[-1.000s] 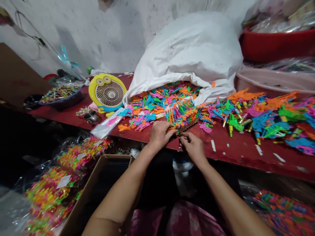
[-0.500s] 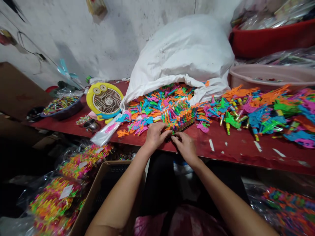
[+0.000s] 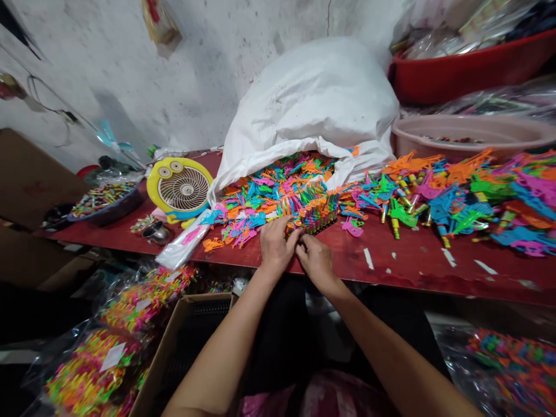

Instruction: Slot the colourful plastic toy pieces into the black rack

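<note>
At the table's front edge my left hand [image 3: 277, 244] and my right hand [image 3: 315, 259] almost meet, fingers bent and pinched together. Both are at the near end of a black rack [image 3: 329, 223] packed with upright rows of small coloured plastic pieces [image 3: 313, 207]. What the fingertips pinch is hidden or too small to name. Behind the rack, loose orange, blue, pink and green plastic pieces [image 3: 243, 211] spill from the mouth of a big white sack [image 3: 308, 98].
On the red table [image 3: 347, 255] stand a yellow fan [image 3: 182, 188], a metal cup [image 3: 157, 233] and a pink basin [image 3: 473, 130]. Toy pieces with striped tubes [image 3: 460, 197] are heaped at right. Below are a cardboard box [image 3: 158, 347] and bags of coloured pieces [image 3: 87, 370].
The view has shifted slightly, with the table scene moving left in the picture. My hands have drawn closer together at the rack's near end, and my right fingers are more curled.
</note>
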Action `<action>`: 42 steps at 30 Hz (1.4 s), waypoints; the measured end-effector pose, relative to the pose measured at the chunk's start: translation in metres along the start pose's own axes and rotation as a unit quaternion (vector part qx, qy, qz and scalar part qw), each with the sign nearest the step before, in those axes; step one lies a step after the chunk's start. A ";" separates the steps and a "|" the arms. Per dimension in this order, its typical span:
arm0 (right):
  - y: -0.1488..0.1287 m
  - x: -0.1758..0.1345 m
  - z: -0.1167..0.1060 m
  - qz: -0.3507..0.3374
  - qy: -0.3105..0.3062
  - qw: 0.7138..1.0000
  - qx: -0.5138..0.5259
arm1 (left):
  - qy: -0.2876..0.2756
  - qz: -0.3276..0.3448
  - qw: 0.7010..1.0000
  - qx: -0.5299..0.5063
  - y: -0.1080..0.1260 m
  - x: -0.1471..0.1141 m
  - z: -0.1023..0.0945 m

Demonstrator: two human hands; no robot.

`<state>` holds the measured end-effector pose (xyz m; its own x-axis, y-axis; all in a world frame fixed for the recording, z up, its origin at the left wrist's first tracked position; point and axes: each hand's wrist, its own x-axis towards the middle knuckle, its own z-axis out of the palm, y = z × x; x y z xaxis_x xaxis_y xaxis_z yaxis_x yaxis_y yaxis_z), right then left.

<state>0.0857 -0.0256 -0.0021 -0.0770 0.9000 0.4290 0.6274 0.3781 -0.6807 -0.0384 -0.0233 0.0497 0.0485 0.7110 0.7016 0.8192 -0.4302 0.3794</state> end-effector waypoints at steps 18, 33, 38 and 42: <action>0.074 0.064 -0.034 0.083 0.124 0.986 0.079 | -0.062 -0.021 0.998 -0.009 -0.028 0.020 -0.004; 0.080 0.060 -0.029 0.075 0.137 0.986 0.049 | 0.058 -0.091 0.994 -0.007 -0.029 -0.030 0.003; 0.083 0.062 -0.027 0.070 0.149 0.986 0.029 | 0.010 -0.166 0.986 0.019 -0.026 -0.022 -0.004; 0.083 0.062 -0.026 0.076 0.141 0.987 0.031 | 0.040 -0.190 0.978 -0.079 -0.019 -0.023 0.004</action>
<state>0.1535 0.0558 -0.0166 0.2380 0.8547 0.4613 0.5664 0.2637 -0.7808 -0.0529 -0.0294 0.0239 -0.2927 0.7931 0.5341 0.6697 -0.2287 0.7066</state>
